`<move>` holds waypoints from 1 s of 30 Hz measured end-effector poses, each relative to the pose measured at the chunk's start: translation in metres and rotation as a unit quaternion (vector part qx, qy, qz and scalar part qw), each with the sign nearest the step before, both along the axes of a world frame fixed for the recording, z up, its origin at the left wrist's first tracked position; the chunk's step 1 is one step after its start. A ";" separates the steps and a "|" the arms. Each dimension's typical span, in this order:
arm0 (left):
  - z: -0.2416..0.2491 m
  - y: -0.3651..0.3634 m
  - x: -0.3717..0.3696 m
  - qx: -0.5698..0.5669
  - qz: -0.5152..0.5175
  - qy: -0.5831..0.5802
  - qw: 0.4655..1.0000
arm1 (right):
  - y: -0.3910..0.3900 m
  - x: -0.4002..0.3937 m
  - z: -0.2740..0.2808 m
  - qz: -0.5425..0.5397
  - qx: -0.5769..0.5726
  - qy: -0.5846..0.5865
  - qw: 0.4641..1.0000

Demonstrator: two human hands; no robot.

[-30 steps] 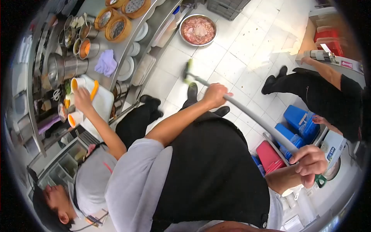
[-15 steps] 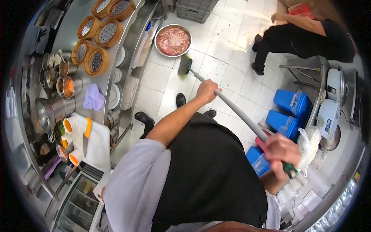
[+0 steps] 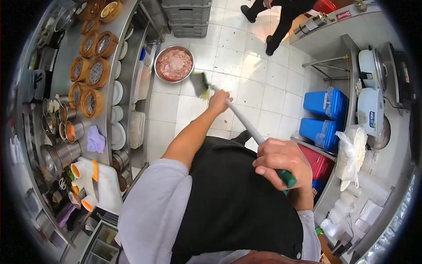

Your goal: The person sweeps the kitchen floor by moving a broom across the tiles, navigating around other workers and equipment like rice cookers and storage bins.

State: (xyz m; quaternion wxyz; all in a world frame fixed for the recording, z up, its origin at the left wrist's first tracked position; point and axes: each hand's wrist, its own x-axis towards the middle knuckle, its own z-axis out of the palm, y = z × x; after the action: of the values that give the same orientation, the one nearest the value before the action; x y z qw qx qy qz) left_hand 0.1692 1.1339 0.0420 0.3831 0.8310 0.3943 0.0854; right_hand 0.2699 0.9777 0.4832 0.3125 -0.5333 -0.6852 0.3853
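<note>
Both my hands grip a broom (image 3: 244,121) with a long grey handle. My left hand (image 3: 218,102) wraps the handle low down, close to the brush head. Up near the green end cap, my right hand (image 3: 283,162) is closed around the top of the handle. The broom's green bristles (image 3: 200,84) rest at the tiled floor (image 3: 226,64). Right beside the bristles stands a round metal bowl (image 3: 192,66) filled with raw pink meat (image 3: 172,64). Small dark crumbs are scattered over the tiles.
On the left runs a steel counter (image 3: 115,37) with bamboo steamers (image 3: 91,102), pots, a purple cloth (image 3: 95,140) and a knife on a white board (image 3: 110,187). Blue bins (image 3: 323,103) line the right. Grey crates (image 3: 187,17) stand ahead, with another person's legs (image 3: 279,26) nearby.
My right hand has come left and inward with the handle's end. The brush head stays close by the meat bowl. The other person has turned and now stands further up in view.
</note>
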 end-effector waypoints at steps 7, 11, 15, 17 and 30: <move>0.075 -0.038 0.108 0.029 0.063 -0.096 0.993 | -0.065 0.151 0.029 0.046 0.109 0.122 0.986; 0.092 -0.129 0.127 -0.038 -0.005 -0.003 0.999 | -0.124 0.293 -0.009 0.013 0.164 0.403 0.900; 0.044 -0.194 0.123 -0.079 -0.084 0.072 0.991 | -0.131 0.319 -0.044 -0.142 0.053 0.413 0.898; 0.016 -0.198 0.139 -0.062 -0.109 0.111 0.986 | -0.119 0.317 -0.053 -0.138 0.034 0.388 0.911; 0.073 -0.111 0.341 0.052 0.053 -0.065 0.995 | -0.137 0.435 -0.004 0.002 0.207 0.208 0.956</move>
State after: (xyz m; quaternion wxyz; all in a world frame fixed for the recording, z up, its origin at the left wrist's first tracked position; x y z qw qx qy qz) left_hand 0.5106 1.0227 0.1145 0.3591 0.8205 0.4069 0.1794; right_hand 0.7046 0.8404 0.4789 0.5509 -0.3639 -0.6708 0.3379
